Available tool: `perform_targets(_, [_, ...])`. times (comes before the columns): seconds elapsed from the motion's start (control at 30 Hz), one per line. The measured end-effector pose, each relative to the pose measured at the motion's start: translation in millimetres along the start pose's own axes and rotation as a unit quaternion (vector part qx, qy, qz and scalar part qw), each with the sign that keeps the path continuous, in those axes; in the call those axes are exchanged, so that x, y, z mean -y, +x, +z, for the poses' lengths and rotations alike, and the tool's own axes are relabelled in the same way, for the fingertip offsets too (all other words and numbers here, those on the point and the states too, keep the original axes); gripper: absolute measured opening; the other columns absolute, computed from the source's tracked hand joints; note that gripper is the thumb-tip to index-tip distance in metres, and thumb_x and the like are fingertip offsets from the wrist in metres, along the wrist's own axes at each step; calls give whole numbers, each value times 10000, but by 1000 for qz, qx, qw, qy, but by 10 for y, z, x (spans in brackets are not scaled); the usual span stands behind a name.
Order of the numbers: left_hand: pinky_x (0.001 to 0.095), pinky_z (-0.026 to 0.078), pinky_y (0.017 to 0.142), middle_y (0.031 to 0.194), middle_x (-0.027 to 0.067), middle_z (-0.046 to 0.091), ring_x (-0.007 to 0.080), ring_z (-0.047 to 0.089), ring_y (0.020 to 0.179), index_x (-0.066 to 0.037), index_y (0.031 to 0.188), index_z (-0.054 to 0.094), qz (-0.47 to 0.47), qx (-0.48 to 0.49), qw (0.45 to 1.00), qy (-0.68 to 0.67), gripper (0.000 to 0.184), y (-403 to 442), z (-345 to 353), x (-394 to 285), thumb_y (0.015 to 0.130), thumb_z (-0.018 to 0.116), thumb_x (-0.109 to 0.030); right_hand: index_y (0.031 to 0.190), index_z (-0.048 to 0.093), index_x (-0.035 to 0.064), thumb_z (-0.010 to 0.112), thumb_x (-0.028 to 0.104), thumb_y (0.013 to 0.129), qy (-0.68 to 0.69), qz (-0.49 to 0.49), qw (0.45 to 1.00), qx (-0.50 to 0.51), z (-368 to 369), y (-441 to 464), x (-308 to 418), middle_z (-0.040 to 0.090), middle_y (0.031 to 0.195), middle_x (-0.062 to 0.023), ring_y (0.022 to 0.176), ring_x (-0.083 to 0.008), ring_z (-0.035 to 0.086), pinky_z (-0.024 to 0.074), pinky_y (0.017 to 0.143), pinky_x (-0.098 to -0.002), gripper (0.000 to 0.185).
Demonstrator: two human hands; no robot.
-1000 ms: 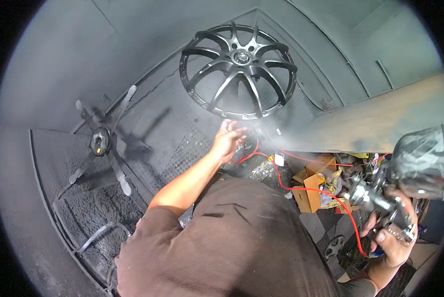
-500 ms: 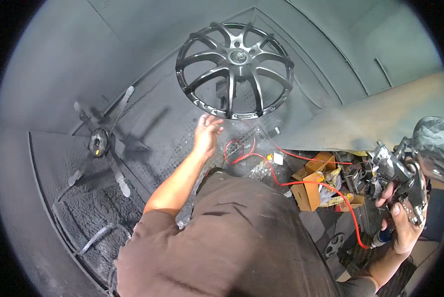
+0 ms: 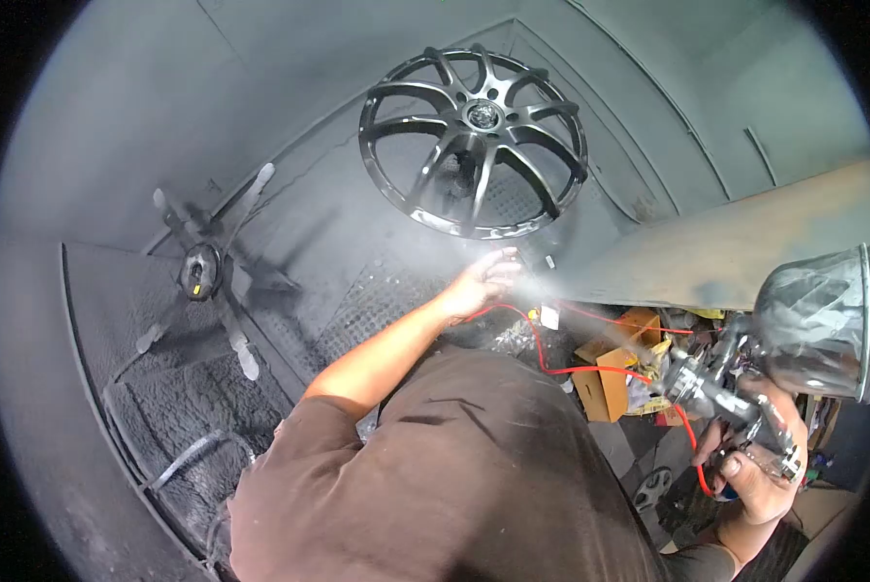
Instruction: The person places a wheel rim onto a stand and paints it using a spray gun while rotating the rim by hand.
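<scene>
My right hand point(image 3: 760, 466) is wrapped around a spray gun point(image 3: 711, 388) with a paint cup point(image 3: 815, 325) on top. Pale mist point(image 3: 561, 291) streams from its nozzle towards the lower edge of a dark multi-spoke wheel rim point(image 3: 481, 211). Just under that edge is my left hand point(image 3: 485, 281), fingers stretched out and holding nothing, in the path of the mist. Whether its fingertips touch the rim I cannot tell. A red air hose point(image 3: 542, 354) runs across the floor up to the gun.
On the left stands a paint-coated stand point(image 3: 200, 272) with several arms. Open cardboard boxes point(image 3: 605, 388) with clutter lie at right, below a tan panel point(image 3: 745, 233). Grey-coated walls point(image 3: 290, 58) enclose the wheel rim.
The spray gun has swung left and down, and mist now comes from it. My left hand has shifted right along the rim's lower edge. The rim's spokes have turned.
</scene>
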State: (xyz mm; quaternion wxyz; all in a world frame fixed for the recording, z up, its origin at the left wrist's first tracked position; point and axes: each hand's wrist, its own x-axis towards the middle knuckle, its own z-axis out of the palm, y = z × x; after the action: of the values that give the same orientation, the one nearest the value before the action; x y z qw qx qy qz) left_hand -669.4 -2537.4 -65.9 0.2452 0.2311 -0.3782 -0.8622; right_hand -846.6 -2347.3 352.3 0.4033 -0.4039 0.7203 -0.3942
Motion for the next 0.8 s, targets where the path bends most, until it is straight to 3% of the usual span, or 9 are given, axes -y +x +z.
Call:
perform_targets(0.03, [353,504,897,1424,152,479,210,591,1102,-120,1457,354,1,-1,1000,-1,622,8,-10,23,882,533,36,1257,496,-107,823,332,725,-5,9,1000,-18,-3,8,9,643,713,-186,573,-198,620,448,504,-247,763])
perform_targets(0.1, [345,504,888,1422,136,484,204,594,1109,-94,1396,408,-7,-104,992,-68,549,28,-42,57,880,534,42,1351,415,-103,786,329,756,-20,-23,998,-53,-22,59,-38,647,806,-172,608,-163,605,417,470,-198,824])
perform_targets(0.23, [347,503,864,1263,56,560,205,603,1060,-112,1228,492,105,-210,953,-189,380,-35,-186,54,893,522,65,1453,302,-86,756,299,801,-68,-62,988,-121,-57,134,-37,613,891,-128,734,-169,628,431,482,-182,883])
perform_targets(0.4, [349,513,836,1181,29,567,195,584,1029,-122,1194,520,116,-185,928,-303,325,-82,-293,55,910,533,36,1384,366,-108,780,295,771,-25,-47,994,-99,-45,45,-90,619,774,-152,593,-161,603,409,453,-189,842])
perform_targets(0.5, [352,519,823,1154,15,565,200,583,1027,-131,1183,534,74,-202,925,-314,313,9,-218,81,917,530,34,1254,484,-141,812,289,719,32,11,999,-8,-79,-26,-83,642,766,-199,563,-194,605,450,482,-248,761])
perform_targets(0.6, [330,521,823,1169,9,559,181,589,1011,-155,1188,536,59,-149,932,-324,341,124,-123,146,906,541,37,1293,426,-118,786,243,706,74,-49,996,25,6,14,-285,623,669,-222,450,-189,554,412,411,-265,778])
perform_targets(0.7, [331,515,812,1289,30,505,190,583,1021,-149,1276,464,55,-118,938,-323,436,306,-176,381,898,519,59,1350,403,-91,766,237,736,70,-9,997,41,110,134,-175,628,735,-217,479,-177,557,418,425,-261,785])
perform_targets(0.77, [337,510,805,1380,50,461,202,575,1035,-142,1343,404,59,-80,940,-325,509,357,-93,383,893,498,76,1386,374,-83,734,230,770,41,-79,996,-5,214,310,-142,630,788,-202,514,-165,567,408,413,-243,779])
perform_targets(0.8, [331,511,798,1428,59,431,197,576,1031,-141,1365,383,59,-109,946,-299,534,306,63,257,892,497,78,1424,380,-42,751,245,774,62,-94,992,-58,277,393,-120,635,821,-168,621,-143,590,413,444,-204,802])
